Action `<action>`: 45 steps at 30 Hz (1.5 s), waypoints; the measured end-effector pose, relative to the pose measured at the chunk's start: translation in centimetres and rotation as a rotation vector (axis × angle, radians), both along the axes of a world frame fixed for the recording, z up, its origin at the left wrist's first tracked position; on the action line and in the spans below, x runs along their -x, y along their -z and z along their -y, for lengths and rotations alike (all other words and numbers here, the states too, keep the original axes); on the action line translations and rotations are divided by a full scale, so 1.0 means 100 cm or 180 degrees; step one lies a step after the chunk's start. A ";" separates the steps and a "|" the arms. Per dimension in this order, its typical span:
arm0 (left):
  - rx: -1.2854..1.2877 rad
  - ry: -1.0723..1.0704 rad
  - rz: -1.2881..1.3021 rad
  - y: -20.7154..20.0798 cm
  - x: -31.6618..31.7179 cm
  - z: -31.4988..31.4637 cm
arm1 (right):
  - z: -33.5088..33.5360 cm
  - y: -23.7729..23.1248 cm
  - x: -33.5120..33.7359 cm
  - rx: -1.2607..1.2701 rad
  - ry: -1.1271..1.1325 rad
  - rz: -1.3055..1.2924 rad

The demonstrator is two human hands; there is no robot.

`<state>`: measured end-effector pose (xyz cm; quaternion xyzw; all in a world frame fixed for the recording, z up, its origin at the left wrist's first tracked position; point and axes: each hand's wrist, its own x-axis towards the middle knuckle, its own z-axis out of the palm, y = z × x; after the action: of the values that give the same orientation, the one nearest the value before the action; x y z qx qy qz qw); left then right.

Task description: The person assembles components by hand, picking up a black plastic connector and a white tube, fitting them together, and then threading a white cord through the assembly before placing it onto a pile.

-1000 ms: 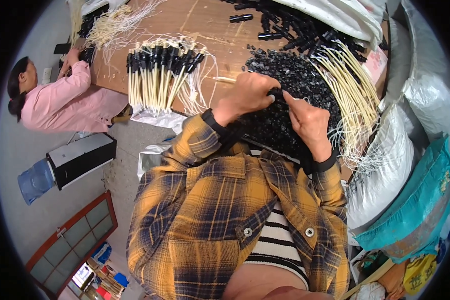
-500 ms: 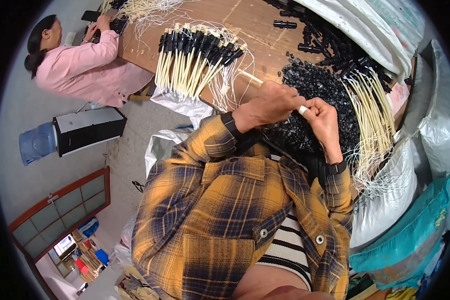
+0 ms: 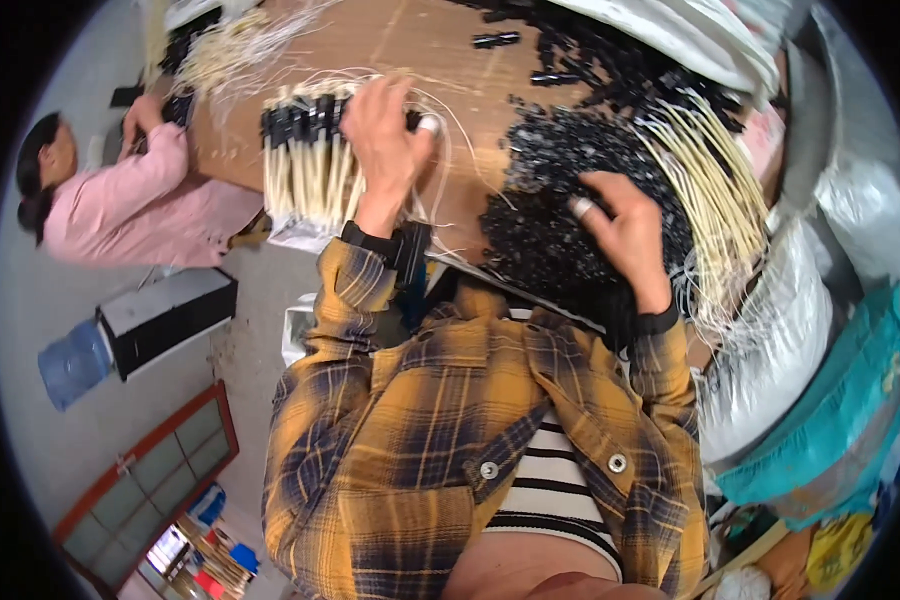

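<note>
My left hand (image 3: 382,140) lies over the right end of a row of cream rods with black tube ends (image 3: 310,125), fingers stretched out and thumb apart. Its fingertips partly cover the black ends. My right hand (image 3: 625,228) is over a heap of small black plastic pieces (image 3: 550,225), fingers bent, thumb apart from them, nothing visible in its grasp. Both thumbs wear a white wrap. Right of the heap lies a bundle of cream rods (image 3: 715,190) with thin white wires at the near end.
Loose black tubes (image 3: 497,40) lie at the back of the brown table (image 3: 420,45). White sacks (image 3: 770,340) and a teal sack (image 3: 820,400) stand to the right. At the far left a person in pink (image 3: 140,205) works at the table, near a dispenser with a blue water bottle (image 3: 73,362).
My hands, together over the heap around a cream rod, have parted. The left moved left to the row of rods and spread; the right stayed over the black pieces.
</note>
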<state>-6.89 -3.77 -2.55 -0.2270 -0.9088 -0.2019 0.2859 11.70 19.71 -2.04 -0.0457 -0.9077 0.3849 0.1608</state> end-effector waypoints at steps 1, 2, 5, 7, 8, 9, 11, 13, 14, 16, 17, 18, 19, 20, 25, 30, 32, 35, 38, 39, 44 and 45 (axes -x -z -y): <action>-0.0200 0.0870 0.0528 0.003 -0.003 -0.020 | -0.017 -0.003 -0.007 0.0391 0.0530 0.0483; -0.0375 0.1722 0.1023 0.004 -0.003 -0.038 | -0.038 0.001 -0.011 0.0264 0.0870 0.0492; -0.0019 0.2441 0.0507 0.013 0.013 -0.106 | -0.093 -0.010 -0.029 -0.1034 0.1647 0.1057; 0.0333 0.2345 0.0943 0.028 0.032 -0.125 | -0.111 -0.010 -0.041 -0.1425 0.1423 0.1476; 0.0696 0.2223 0.1397 0.040 0.040 -0.132 | -0.114 -0.008 -0.046 -0.1501 0.1308 0.1759; 0.0638 0.2021 0.1831 0.046 0.043 -0.135 | -0.116 -0.005 -0.049 -0.1493 0.1327 0.1757; 0.0641 0.2108 0.1842 0.049 0.048 -0.132 | -0.118 0.001 -0.053 -0.1287 0.1054 0.1840; 0.0659 0.2029 0.1973 0.047 0.045 -0.131 | -0.116 0.004 -0.053 -0.1280 0.1196 0.1402; 0.0672 0.2010 0.1980 0.048 0.044 -0.125 | -0.111 0.002 -0.050 -0.1290 0.1304 0.0950; 0.0578 0.2086 0.0868 0.053 0.046 -0.106 | -0.094 -0.012 -0.038 -0.1124 0.0988 0.0595; 0.0246 0.2016 0.0436 0.053 0.041 -0.105 | -0.083 -0.018 -0.035 -0.0882 0.0836 0.0637; 0.0253 0.2028 0.0442 0.045 0.035 -0.105 | -0.075 -0.020 -0.033 -0.0631 0.0690 0.0688; -0.0061 0.2050 0.1459 0.037 0.029 -0.104 | -0.070 -0.017 -0.033 -0.0566 0.0586 0.0398; -0.0386 0.2015 0.2471 0.026 0.021 -0.101 | -0.064 -0.018 -0.033 -0.0365 0.0581 0.0550; -0.0930 0.2525 0.2690 0.017 -0.004 -0.082 | -0.045 -0.020 -0.034 0.0410 0.0487 0.0406; -0.0160 0.2544 0.2604 0.000 -0.017 -0.078 | -0.040 -0.017 -0.039 0.0116 0.0290 0.0372; 0.0112 0.2764 0.1977 -0.001 -0.019 -0.076 | -0.037 -0.020 -0.044 -0.0187 0.0082 0.0492; 0.0251 0.2879 0.1652 0.001 -0.024 -0.078 | -0.026 -0.020 -0.041 -0.0611 -0.0207 0.0213; 0.0244 0.3465 0.1237 0.007 -0.040 -0.090 | -0.013 -0.023 -0.031 -0.0681 -0.0186 0.0241; 0.0087 0.3524 0.0967 0.003 -0.046 -0.093 | -0.011 -0.024 -0.029 -0.0659 -0.0163 0.0349; 0.0730 0.3393 0.0550 -0.040 -0.089 -0.099 | -0.034 -0.015 -0.043 0.0125 0.0395 0.0816; 0.0750 0.3359 0.0414 -0.039 -0.088 -0.100 | -0.049 -0.029 -0.051 0.0529 0.0552 0.1449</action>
<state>1.92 6.25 1.31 -0.6699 -0.7037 -0.2284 0.0615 16.77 24.58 0.82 -0.2219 -0.8785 0.4227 -0.0195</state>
